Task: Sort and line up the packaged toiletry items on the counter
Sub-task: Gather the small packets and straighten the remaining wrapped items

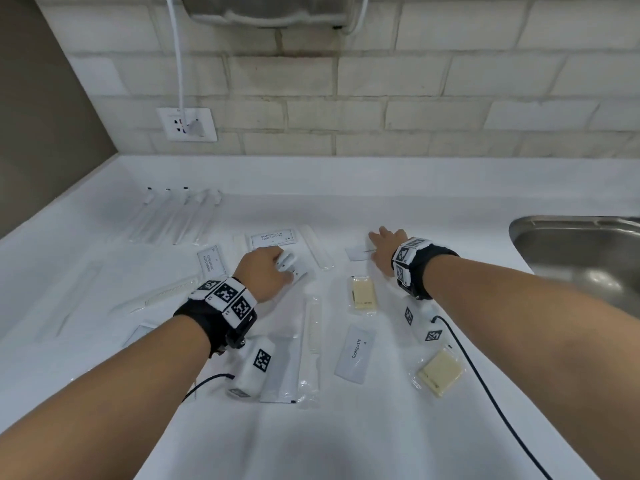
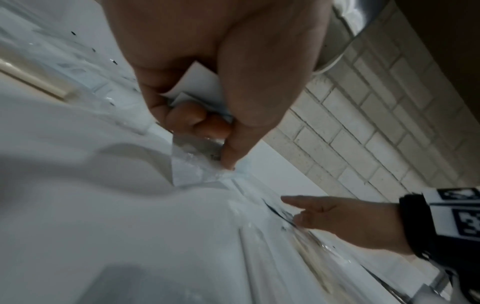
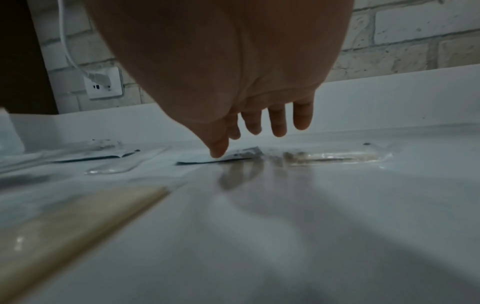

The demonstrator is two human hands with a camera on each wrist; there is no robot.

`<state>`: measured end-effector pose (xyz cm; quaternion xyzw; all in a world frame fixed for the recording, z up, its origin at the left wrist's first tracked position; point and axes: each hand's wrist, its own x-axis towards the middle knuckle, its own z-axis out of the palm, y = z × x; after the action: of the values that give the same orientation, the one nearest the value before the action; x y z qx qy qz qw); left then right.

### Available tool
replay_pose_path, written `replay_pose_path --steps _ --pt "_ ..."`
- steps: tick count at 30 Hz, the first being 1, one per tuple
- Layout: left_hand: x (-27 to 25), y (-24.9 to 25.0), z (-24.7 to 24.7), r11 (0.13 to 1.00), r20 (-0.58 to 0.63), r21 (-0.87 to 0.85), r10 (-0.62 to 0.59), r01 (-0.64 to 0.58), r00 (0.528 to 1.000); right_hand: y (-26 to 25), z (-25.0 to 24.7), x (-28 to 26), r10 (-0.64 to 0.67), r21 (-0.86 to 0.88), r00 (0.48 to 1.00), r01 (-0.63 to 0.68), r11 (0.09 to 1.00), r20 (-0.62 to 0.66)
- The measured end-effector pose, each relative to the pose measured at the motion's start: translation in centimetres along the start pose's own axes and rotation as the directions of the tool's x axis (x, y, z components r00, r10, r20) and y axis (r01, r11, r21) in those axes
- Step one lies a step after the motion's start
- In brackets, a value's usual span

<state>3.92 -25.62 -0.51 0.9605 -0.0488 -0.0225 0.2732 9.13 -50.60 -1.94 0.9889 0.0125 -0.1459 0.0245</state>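
Observation:
Packaged toiletries lie scattered on the white counter (image 1: 398, 427). My left hand (image 1: 282, 268) grips a couple of small white sachets (image 1: 292, 266). In the left wrist view its fingers (image 2: 197, 119) curl round the white sachets (image 2: 200, 82), and the thumb tip presses on a packet lying on the counter. My right hand (image 1: 377, 237) reaches over a white sachet (image 1: 356, 252) with straight, spread fingers. One fingertip (image 3: 218, 151) touches that sachet (image 3: 241, 155); the others hover above it.
Two wrapped soap bars (image 1: 363, 292) (image 1: 440, 372), a "Toothpaste" sachet (image 1: 355, 353), a wrapped comb (image 1: 313, 341) and a shampoo sachet (image 1: 273, 237) lie around my hands. Wrapped toothbrushes (image 1: 173, 216) line the back left. A steel sink (image 1: 581, 251) sits at the right. A wall socket (image 1: 187, 124) is behind.

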Motion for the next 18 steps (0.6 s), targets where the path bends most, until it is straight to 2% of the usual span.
replay_pose_path --steps 3,6,8,10,13,16,18 --pt "0.1 0.0 -0.9 0.990 -0.067 -0.137 -0.019 0.009 0.998 0.5 0.1 0.7 0.027 -0.034 1.000 -0.027 0.999 -0.013" --pt "0.6 -0.2 -1.1 0.949 -0.043 -0.314 -0.059 0.042 0.997 0.5 -0.4 0.6 -0.013 -0.043 0.995 0.009 0.999 -0.098" --pt "0.7 0.1 -1.3 0.934 -0.034 -0.354 -0.069 0.053 0.997 0.3 -1.1 0.0 -0.049 0.018 0.996 0.050 0.999 -0.074" --pt "0.6 0.2 -1.3 0.928 -0.030 -0.366 -0.084 0.067 0.996 -0.3 -2.0 -1.1 -0.114 0.161 0.993 0.117 0.980 -0.028" --pt "0.4 0.2 -1.4 0.931 -0.025 -0.359 -0.084 0.069 0.996 -1.8 -3.3 -2.4 -0.307 0.369 0.951 0.298 0.880 -0.034" --pt "-0.1 0.0 -1.9 0.923 0.021 -0.375 -0.084 0.086 0.996 -3.4 -4.6 -3.7 -0.459 0.461 0.887 0.427 0.777 -0.049" --pt "-0.7 0.1 -2.3 0.916 0.045 -0.391 -0.073 0.085 0.996 -4.4 -5.3 -4.6 -0.510 0.501 0.857 0.476 0.723 -0.077"
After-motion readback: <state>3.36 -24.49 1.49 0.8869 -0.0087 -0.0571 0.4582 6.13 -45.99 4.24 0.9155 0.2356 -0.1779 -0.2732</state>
